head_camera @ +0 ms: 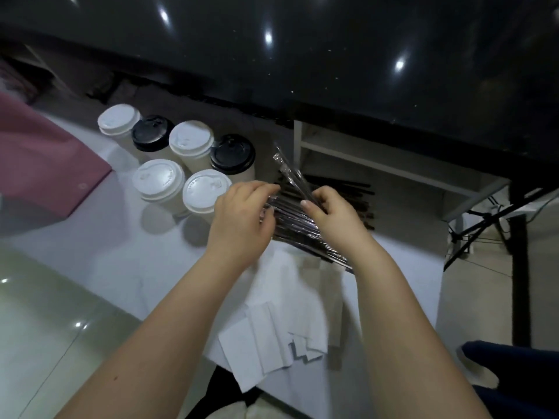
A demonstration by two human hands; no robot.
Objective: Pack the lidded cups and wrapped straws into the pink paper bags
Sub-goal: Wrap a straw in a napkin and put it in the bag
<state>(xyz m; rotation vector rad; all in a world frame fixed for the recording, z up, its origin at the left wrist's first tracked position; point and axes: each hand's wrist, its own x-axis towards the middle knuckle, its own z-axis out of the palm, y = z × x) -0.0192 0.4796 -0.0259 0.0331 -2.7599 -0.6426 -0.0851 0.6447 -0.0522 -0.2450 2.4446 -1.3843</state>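
Wrapped straws (290, 219) lie in a loose dark heap at the centre of the frame, near the right edge of the white table (106, 252), and both your hands are on them. Your right hand (335, 216) pinches a single straw (289, 170) between thumb and fingers, its clear wrapper angled up and away toward the upper middle of the frame, so it stands free of the heap instead of dragging its neighbours along. Your left hand (242, 216) arches over the left end of the pile with fingers curled and the tips on the wrappers; you seem to be steadying the heap while the other hand separates one, though whether those fingers actually grip a straw cannot be told from here. Just left of the pile the lidded cups (187, 158) stand upright in a tight cluster, four with white lids and two with black, close enough for you to take a cup right after a straw. The pink paper bags (45, 158) lie flat at the left edge of the frame, well apart from the straws, and nothing shows inside them, so packing looks barely begun. Below your wrists, white folded paper sheets (272, 328) overlap on the table, and a glossy black counter (332, 55) fills the top of the frame
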